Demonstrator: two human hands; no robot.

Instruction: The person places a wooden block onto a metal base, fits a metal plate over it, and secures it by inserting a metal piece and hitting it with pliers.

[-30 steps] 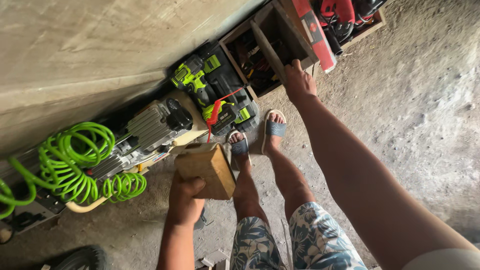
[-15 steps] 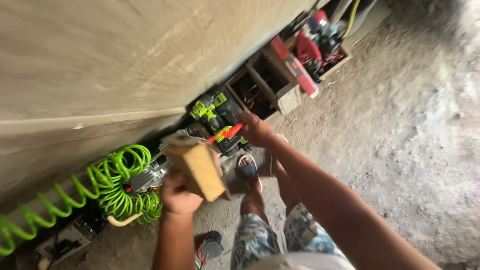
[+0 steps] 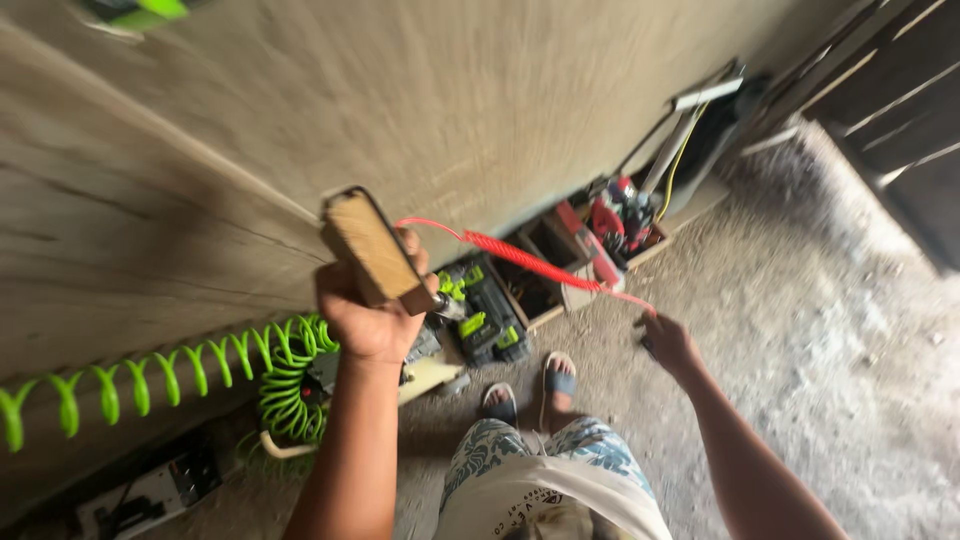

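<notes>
Wooden block (image 3: 372, 248) now raised, gripped in left hand (image 3: 372, 318), right hand (image 3: 668, 342) newly pinching red coiled cord (image 3: 520, 258)

This is a rough workshop or building-site corner, not a living space. A bare, unfinished concrete wall (image 3: 480, 120) rises over a dusty, gritty concrete floor (image 3: 820, 330). Along the foot of the wall lie trade tools: a green coiled air hose (image 3: 270, 375), green-and-black power tools (image 3: 485, 310), an open wooden toolbox (image 3: 545, 270) and a cluster of red tools (image 3: 615, 215) beside it. Near the lower left corner a white power strip (image 3: 150, 490) rests on the floor.
</notes>
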